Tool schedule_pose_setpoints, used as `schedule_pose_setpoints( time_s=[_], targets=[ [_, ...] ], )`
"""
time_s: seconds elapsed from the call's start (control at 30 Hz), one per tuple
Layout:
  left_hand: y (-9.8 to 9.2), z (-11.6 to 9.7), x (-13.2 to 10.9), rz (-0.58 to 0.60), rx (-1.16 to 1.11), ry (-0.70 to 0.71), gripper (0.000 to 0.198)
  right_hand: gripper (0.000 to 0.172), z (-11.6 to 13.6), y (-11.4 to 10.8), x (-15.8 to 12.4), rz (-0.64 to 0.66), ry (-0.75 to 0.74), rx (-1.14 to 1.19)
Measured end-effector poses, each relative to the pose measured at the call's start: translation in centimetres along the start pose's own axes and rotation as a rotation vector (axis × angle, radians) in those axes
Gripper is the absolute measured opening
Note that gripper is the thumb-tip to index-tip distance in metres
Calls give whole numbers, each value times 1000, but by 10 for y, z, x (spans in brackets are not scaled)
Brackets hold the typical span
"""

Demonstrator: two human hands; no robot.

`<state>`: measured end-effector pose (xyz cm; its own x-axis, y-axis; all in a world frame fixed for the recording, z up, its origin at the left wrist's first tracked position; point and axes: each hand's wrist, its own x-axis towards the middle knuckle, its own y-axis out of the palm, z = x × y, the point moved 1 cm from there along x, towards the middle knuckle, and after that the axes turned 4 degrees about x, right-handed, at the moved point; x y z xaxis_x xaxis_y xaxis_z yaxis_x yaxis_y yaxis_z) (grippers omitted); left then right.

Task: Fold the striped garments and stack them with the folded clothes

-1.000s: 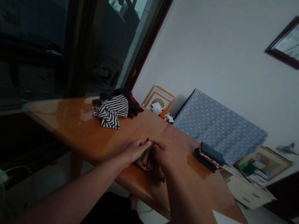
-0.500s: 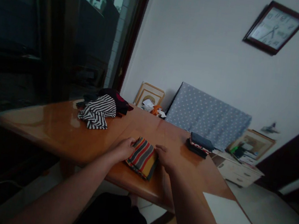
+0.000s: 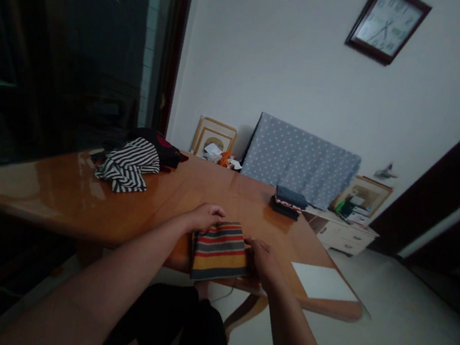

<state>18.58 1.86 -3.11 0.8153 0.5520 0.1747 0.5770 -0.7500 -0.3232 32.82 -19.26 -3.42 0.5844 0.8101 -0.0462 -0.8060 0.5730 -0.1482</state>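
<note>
From the head view, a folded striped cloth (image 3: pixel 219 252) lies flat at the near edge of the orange-brown wooden desk (image 3: pixel 228 188), its bands of red, grey and mustard running crosswise and its lower edge reaching about to the desk's edge. The left hand (image 3: pixel 205 217) sits just beyond the cloth's upper left corner, its fingers (image 3: pixel 216 211) lying close together and slightly curved, with no pinch visible. The right hand (image 3: pixel 262 263) is at the cloth's right edge, its fingers (image 3: pixel 251 243) together and touching the fabric (whether they grip it, I cannot tell).

Farther up the desk, to the left, lies a crumpled black-and-white striped garment (image 3: pixel 126 173), with a dark garment (image 3: pixel 158 148) bunched against it. To the right sits a small stack of folded dark cloth (image 3: pixel 288 202), well apart from the hands. A white sheet (image 3: pixel 321 282) lies flat at the desk's right corner. Beyond the desk, a polka-dot blue board (image 3: pixel 300 162) leans against the wall, below a wall clock (image 3: pixel 387 24).
</note>
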Motion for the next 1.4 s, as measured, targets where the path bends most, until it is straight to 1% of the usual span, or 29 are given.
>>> schedule_pose_setpoints(
  time_s=[0.07,0.1,0.17,0.23,0.33,0.37,0.4,0.43,0.53,0.57,0.6,0.67,0.73,0.83,0.9,1.0,1.1,1.17,1.2,1.33,1.37,1.4],
  targets=[
    [-11,0,-6,-185,-38,-1,29,31,-2,-1,0,16,64,73],
    [-17,0,-12,-251,-67,-14,35,33,-1,0,1,30,65,107],
    [-26,-2,-28,-323,-105,-48,48,36,2,5,2,55,36,147],
    [-29,-5,-46,-307,-78,-51,55,41,7,11,3,78,-2,146],
    [-24,-9,-69,-195,45,9,52,46,14,21,3,100,-53,127],
    [-22,-9,-75,-184,86,27,51,46,15,24,3,105,-65,130],
    [-20,-7,-79,-208,123,38,51,46,15,26,3,111,-71,138],
    [-18,-5,-82,-267,162,37,53,44,15,28,4,115,-70,148],
    [-15,6,-86,-525,270,-28,59,36,12,30,7,123,-49,189],
    [-14,10,-86,-575,281,-59,60,34,10,31,8,125,-40,205],
    [-13,12,-87,-595,280,-82,60,31,9,31,9,127,-32,219],
    [-10,13,-88,-586,238,-113,56,25,6,30,9,127,-34,251],
    [-7,9,-92,-577,158,-132,49,20,4,30,9,127,-43,296],
    [-7,0,-98,-634,-25,-178,38,17,0,28,7,111,-57,354],
    [-6,-4,-102,-651,-151,-217,30,17,-3,27,6,91,-72,362],
    [-5,-8,-105,-601,-252,-236,22,16,-6,24,6,102,-70,386],
    [0,-13,-107,-540,-238,-187,18,16,-8,23,5,122,-57,399],
    [5,-17,-108,-508,-234,-143,22,17,-9,22,5,123,-61,404],
    [8,-20,-108,-498,-249,-127,28,18,-8,22,4,127,-61,419],
    [21,-28,-107,-474,-413,-120,64,24,-5,24,-3,175,-31,526],
    [25,-29,-107,-464,-456,-125,67,26,-3,24,-5,196,-21,543],
    [28,-31,-107,-451,-489,-129,65,29,-2,25,-8,220,-11,551]
  ],
)
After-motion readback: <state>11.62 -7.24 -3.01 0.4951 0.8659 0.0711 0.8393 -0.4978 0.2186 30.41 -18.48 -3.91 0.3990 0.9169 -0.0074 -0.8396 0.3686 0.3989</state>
